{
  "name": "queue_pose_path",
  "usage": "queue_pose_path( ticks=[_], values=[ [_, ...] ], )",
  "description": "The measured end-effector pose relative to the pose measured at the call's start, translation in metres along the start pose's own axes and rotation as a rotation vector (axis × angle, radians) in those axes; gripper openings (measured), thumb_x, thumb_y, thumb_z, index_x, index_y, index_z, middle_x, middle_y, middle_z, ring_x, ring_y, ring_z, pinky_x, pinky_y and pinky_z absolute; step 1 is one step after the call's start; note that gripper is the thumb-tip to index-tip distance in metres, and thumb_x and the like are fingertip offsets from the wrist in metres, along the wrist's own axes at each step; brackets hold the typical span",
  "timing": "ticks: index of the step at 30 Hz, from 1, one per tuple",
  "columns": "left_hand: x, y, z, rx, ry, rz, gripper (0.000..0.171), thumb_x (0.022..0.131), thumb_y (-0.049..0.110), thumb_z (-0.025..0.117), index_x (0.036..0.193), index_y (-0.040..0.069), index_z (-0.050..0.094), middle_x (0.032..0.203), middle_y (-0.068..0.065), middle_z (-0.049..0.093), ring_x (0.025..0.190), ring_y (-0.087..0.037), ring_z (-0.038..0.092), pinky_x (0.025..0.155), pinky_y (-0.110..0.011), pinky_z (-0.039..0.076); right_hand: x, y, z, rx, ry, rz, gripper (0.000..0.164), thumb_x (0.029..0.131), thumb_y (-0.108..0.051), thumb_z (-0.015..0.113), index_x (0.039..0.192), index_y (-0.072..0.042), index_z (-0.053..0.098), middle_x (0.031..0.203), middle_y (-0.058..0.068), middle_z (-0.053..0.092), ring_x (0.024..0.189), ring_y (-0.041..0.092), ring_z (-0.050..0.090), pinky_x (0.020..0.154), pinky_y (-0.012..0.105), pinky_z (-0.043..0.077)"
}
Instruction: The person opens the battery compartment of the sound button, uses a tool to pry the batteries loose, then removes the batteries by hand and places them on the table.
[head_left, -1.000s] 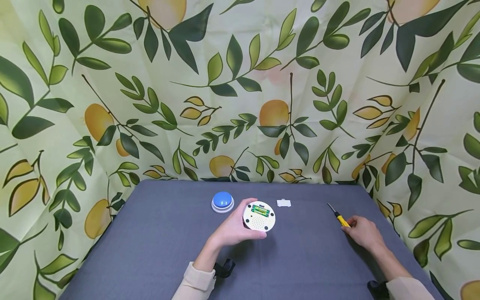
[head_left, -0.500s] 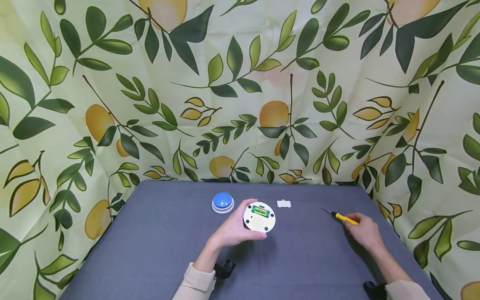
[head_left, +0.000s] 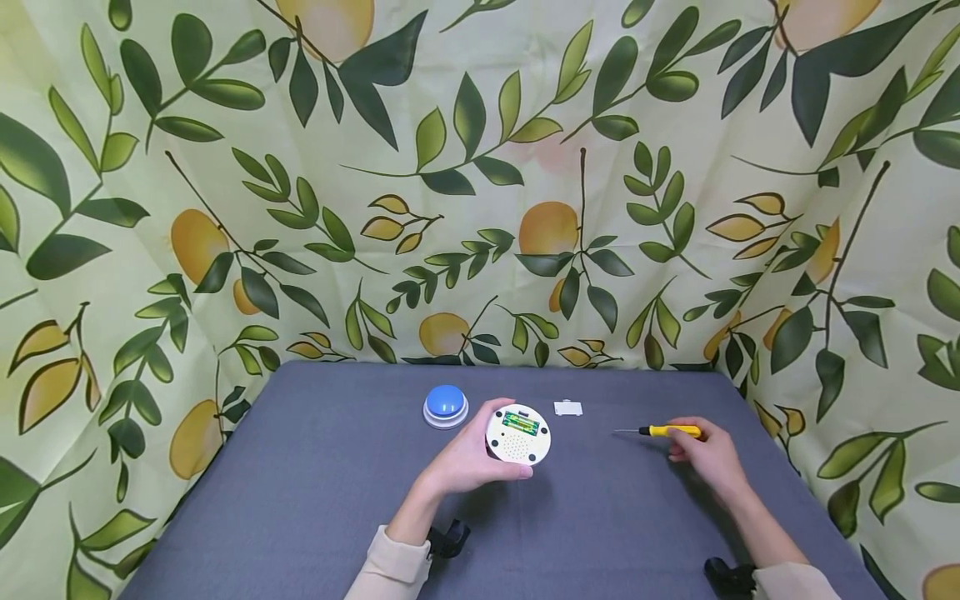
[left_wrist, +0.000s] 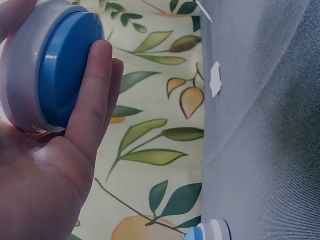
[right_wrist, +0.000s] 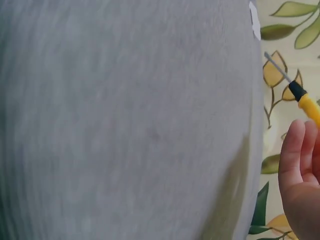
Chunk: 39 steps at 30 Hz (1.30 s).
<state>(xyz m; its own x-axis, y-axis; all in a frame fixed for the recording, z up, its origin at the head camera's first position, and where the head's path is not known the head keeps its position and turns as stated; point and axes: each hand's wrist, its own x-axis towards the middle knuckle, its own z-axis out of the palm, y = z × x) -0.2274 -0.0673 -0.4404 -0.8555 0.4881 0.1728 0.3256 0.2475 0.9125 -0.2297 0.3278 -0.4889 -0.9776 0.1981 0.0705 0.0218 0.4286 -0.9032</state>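
Observation:
My left hand (head_left: 468,457) grips a round push button (head_left: 517,446) by its sides, its white underside tilted toward the head camera. Green batteries (head_left: 521,422) sit in the uncovered compartment there. The left wrist view shows the blue dome (left_wrist: 65,70) of this button, with fingers lying along it. Over the right side of the table, my right hand (head_left: 708,458) holds a screwdriver (head_left: 675,431) by its yellow handle, the thin shaft pointing left. A small white battery cover (head_left: 567,407) lies on the table between the hands, farther back.
A second blue push button (head_left: 446,405) stands dome up on the grey tablecloth (head_left: 337,467), behind my left hand. A leaf-and-fruit patterned cloth (head_left: 480,208) hangs behind the table and along both sides.
My right hand has moved left with the screwdriver and turned it, so its shaft now lies nearly level, pointing left. The left hand and its button have stayed in place.

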Motion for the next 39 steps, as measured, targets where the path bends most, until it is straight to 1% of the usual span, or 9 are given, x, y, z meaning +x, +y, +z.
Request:
queue_pose_path(
  ticks=[4,9,14,19,26,29,31,35,39],
  values=[
    [0.001,0.0,0.0,-0.011,0.0,-0.002,0.093,0.072,0.031,0.09,0.149,0.019,0.039,0.123,0.004,0.057,0.107,-0.016,0.057,0.095,-0.038,0.043,0.0,-0.008,0.007,0.049,-0.013,-0.001,0.034,0.101,-0.012,0.062,0.124,0.013,0.058,0.097,0.021,0.063,0.073,0.013,0.061,0.068,0.031,0.059],
    [0.001,-0.001,-0.002,-0.017,-0.005,0.003,0.093,0.072,0.03,0.091,0.149,0.019,0.039,0.124,0.004,0.057,0.109,-0.016,0.057,0.097,-0.039,0.042,0.0,-0.015,0.015,0.081,-0.019,-0.024,0.032,0.101,-0.013,0.062,0.121,0.012,0.059,0.093,0.018,0.063,0.072,0.014,0.06,0.067,0.031,0.059],
    [0.002,-0.002,-0.003,-0.012,-0.007,0.006,0.093,0.072,0.031,0.09,0.149,0.02,0.039,0.126,0.004,0.057,0.109,-0.016,0.057,0.097,-0.039,0.042,-0.002,-0.023,0.023,0.139,-0.027,-0.034,0.029,0.101,-0.011,0.061,0.119,0.012,0.059,0.091,0.017,0.063,0.071,0.012,0.059,0.067,0.03,0.058],
    [0.002,-0.003,-0.004,0.006,-0.012,0.005,0.093,0.072,0.031,0.09,0.149,0.02,0.04,0.126,0.004,0.057,0.109,-0.016,0.056,0.098,-0.039,0.041,-0.005,-0.034,0.031,0.194,-0.043,-0.052,0.028,0.102,-0.012,0.061,0.116,0.013,0.058,0.086,0.012,0.062,0.069,0.012,0.058,0.065,0.03,0.058],
    [0.001,-0.004,-0.004,-0.012,-0.029,0.002,0.094,0.071,0.03,0.091,0.15,0.017,0.04,0.126,0.002,0.057,0.11,-0.017,0.056,0.098,-0.038,0.041,-0.011,-0.049,0.037,0.32,-0.057,-0.091,0.029,0.101,-0.012,0.062,0.113,0.014,0.059,0.081,0.01,0.061,0.066,0.014,0.057,0.062,0.027,0.056],
    [0.0,-0.004,-0.004,-0.015,-0.035,-0.002,0.094,0.071,0.03,0.09,0.149,0.016,0.04,0.125,0.002,0.057,0.11,-0.017,0.056,0.097,-0.037,0.041,-0.014,-0.055,0.04,0.39,-0.071,-0.125,0.025,0.101,-0.01,0.063,0.11,0.013,0.06,0.079,0.006,0.061,0.065,0.014,0.056,0.061,0.026,0.055],
    [0.0,-0.004,-0.004,-0.022,-0.04,-0.009,0.094,0.072,0.03,0.09,0.149,0.016,0.04,0.125,0.002,0.057,0.11,-0.017,0.056,0.097,-0.038,0.041,-0.016,-0.059,0.042,0.447,-0.089,-0.159,0.021,0.101,-0.007,0.062,0.108,0.013,0.06,0.078,0.005,0.061,0.065,0.013,0.057,0.061,0.025,0.055],
    [0.0,-0.005,-0.004,-0.03,-0.045,-0.007,0.095,0.072,0.029,0.09,0.15,0.014,0.038,0.126,0.002,0.056,0.111,-0.017,0.056,0.097,-0.038,0.041,-0.02,-0.065,0.045,0.543,-0.127,-0.229,0.015,0.101,-0.002,0.058,0.106,0.012,0.06,0.077,0.004,0.059,0.064,0.012,0.056,0.06,0.025,0.055],
    [0.0,-0.005,-0.005,-0.039,-0.044,-0.006,0.095,0.072,0.027,0.09,0.15,0.013,0.038,0.127,0.002,0.056,0.111,-0.017,0.056,0.098,-0.037,0.041,-0.022,-0.072,0.048,0.576,-0.139,-0.258,0.011,0.102,-0.002,0.057,0.104,0.008,0.062,0.075,0.004,0.057,0.063,0.014,0.055,0.06,0.025,0.054]
  ],
)
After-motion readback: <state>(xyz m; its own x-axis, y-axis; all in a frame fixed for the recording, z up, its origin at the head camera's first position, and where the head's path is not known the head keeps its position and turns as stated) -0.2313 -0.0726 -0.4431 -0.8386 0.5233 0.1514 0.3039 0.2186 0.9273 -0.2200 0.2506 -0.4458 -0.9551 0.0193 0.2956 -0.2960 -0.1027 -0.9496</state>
